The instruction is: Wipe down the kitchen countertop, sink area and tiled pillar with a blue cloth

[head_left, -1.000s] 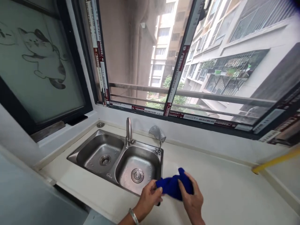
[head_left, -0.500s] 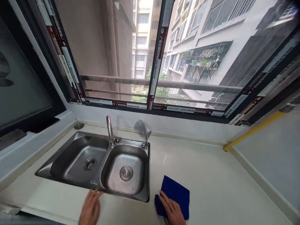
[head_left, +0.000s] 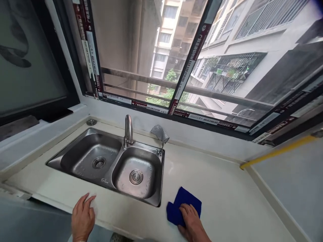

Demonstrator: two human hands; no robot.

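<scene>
A folded dark blue cloth [head_left: 178, 201] lies on the pale countertop [head_left: 217, 181], to the right of the sink. My right hand [head_left: 189, 216] rests on its lower right part, fingers curled and gripping the fabric; the palm hides some of it. At the counter's front edge, left of the cloth, my left hand [head_left: 83, 215] hovers with fingers apart and nothing in it. The steel double-bowl sink [head_left: 101, 183] lies just beyond that hand, with waterdrops in its bowls.
A curved faucet [head_left: 128, 131] rises behind the sink. Beside it, a grey wrapped piece [head_left: 160, 132] tops a small fixture at the back right corner. A round metal cap [head_left: 91, 122] sits at the back left. A yellow pipe [head_left: 277, 152] runs along the right wall, and windows stand behind.
My left hand has drawn back and left, away from the sink's front edge. My right hand has shifted slightly on the cloth, its fingers more curled. The camera view has turned and tilted.
</scene>
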